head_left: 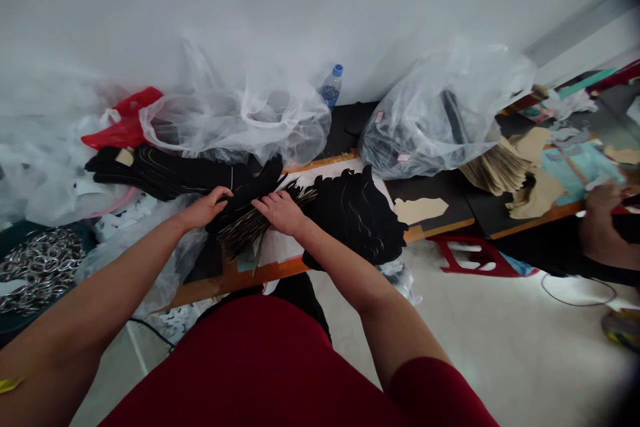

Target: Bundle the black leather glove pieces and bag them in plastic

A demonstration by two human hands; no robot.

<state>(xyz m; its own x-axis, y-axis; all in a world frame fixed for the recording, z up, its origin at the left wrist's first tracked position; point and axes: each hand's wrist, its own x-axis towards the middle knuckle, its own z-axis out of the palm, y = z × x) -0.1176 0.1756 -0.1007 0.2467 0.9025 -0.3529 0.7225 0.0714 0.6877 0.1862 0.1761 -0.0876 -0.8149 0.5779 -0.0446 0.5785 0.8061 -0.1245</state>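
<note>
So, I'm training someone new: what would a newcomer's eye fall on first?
Probably the left hand and right hand on a bundle of thin black pieces, near the centre. Next, perhaps, the shiny metal rings heaped at far left, then the red plastic bag at back left.

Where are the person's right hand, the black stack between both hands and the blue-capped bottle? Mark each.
Right hand [284,213]: head view, back of the hand.
Black stack [241,229]: head view, its layered edges.
Blue-capped bottle [331,89]: head view, middle of its body.
</note>
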